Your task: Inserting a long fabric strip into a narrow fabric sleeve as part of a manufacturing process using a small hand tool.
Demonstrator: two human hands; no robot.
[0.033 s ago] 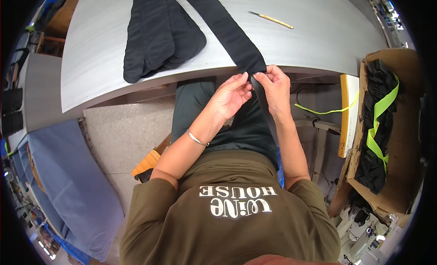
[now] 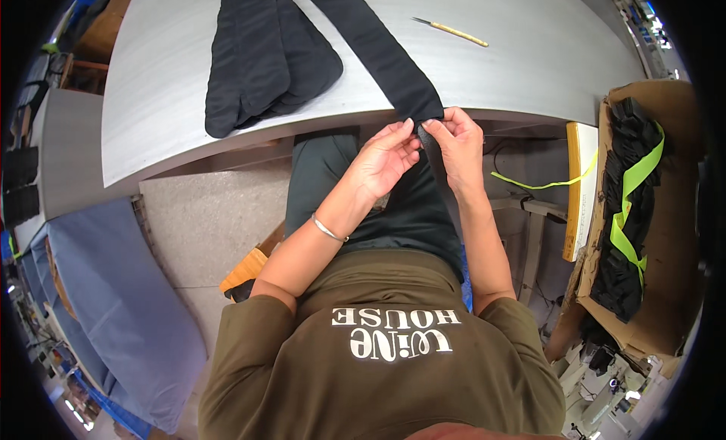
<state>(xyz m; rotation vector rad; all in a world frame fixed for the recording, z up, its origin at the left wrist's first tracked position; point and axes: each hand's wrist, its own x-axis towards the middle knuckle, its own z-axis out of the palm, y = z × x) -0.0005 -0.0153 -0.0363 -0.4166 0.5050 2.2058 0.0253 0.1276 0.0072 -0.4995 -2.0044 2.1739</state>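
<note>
Left hand (image 2: 387, 160) and right hand (image 2: 460, 151) pinch a long, flat, black fabric strip (image 2: 372, 50).
Thumbs and fingertips close on it at the front edge of the pale grey table (image 2: 544, 77); likely light and limp, it suits edge holds. Left on the table: black, round-ended fabric pieces (image 2: 249, 62).

2 hands (image 2: 383, 159) (image 2: 461, 150); 1 held black strip (image 2: 384, 55); 1 yellow-handled tool (image 2: 454, 33); 1 bracelet (image 2: 325, 229)
</note>
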